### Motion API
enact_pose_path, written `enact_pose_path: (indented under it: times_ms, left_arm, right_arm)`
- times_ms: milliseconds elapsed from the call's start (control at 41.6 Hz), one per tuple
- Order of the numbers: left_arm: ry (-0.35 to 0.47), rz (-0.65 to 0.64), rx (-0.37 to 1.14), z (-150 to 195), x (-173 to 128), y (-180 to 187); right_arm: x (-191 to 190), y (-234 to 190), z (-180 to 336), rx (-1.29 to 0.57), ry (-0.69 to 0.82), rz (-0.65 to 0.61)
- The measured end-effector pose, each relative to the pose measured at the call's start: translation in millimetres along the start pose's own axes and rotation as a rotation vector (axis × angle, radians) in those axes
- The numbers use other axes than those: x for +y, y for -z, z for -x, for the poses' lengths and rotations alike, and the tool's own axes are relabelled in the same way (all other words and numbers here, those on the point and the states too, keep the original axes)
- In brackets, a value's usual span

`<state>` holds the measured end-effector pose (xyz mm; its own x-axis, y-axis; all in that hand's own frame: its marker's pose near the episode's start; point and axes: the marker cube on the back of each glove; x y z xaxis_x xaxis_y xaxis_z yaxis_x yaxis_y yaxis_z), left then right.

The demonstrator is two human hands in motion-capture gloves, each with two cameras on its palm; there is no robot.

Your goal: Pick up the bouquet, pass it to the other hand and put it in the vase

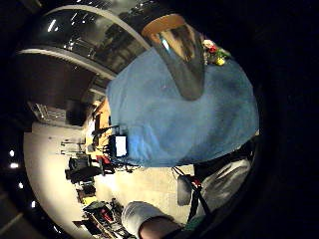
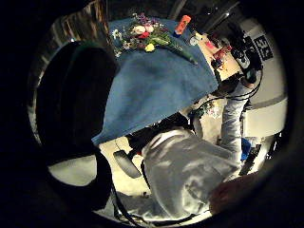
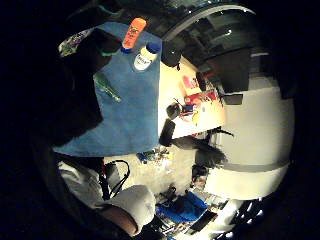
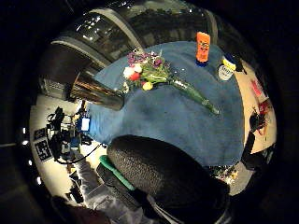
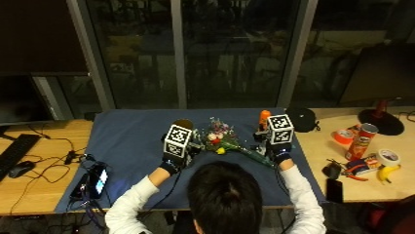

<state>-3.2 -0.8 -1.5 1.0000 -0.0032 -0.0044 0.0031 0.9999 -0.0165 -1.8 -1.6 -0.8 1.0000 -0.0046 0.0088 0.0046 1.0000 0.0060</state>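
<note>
The bouquet (image 5: 223,141) lies flat on the blue cloth (image 5: 129,141) that covers the surface (image 5: 39,146), between the two hands and touched by neither. Its blooms point to the far left, close beside the vase (image 5: 183,126). Its green-wrapped stems (image 5: 253,153) run to the near right, toward the right hand (image 5: 280,146).

Appearance: a small mixed bunch with white, red, yellow and purple heads above green leaves, tapering to a narrow bundle of stems, as the right thumb side palm view (image 4: 154,74) shows most plainly.

Handling, as a judgement: the bunch is probably light. The heads are soft and easily crushed, and the stem bundle is the stiffer part. The hold therefore belongs around the stems, somewhat below the blooms. Enough stem should be left free for the other hand to take over, and for the end to enter the mouth of the vase. If the wrap is smooth, it may slide in a glove.

The left hand (image 5: 174,155) hovers just near of the vase, which is a tall metallic cylinder standing upright. Marker blocks hide the fingers of both hands in the outside view, so it cannot be told whether they are spread or curled. Neither hand appears to hold anything.

An orange bottle (image 5: 264,119) stands just beyond the right hand.
</note>
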Motion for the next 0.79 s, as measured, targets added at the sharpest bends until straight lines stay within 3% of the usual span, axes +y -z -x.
enact_pose_path:
  times_ms: [216,480,649,793]
  left_arm:
    - [-0.040,0.140,0.064,9,10,5]
    - [-0.033,0.110,0.022,12,13,1]
    - [-0.063,0.110,0.068,4,7,-10]
    - [-0.097,0.114,0.107,-10,0,-19]
  right_arm:
    - [17,-11,-4,0.050,-0.055,-0.038]
    - [17,-32,-14,-0.015,-0.054,-0.008]
    - [14,-22,-8,0.104,-0.079,-0.050]
    - [16,-9,-5,0.068,-0.034,0.028]
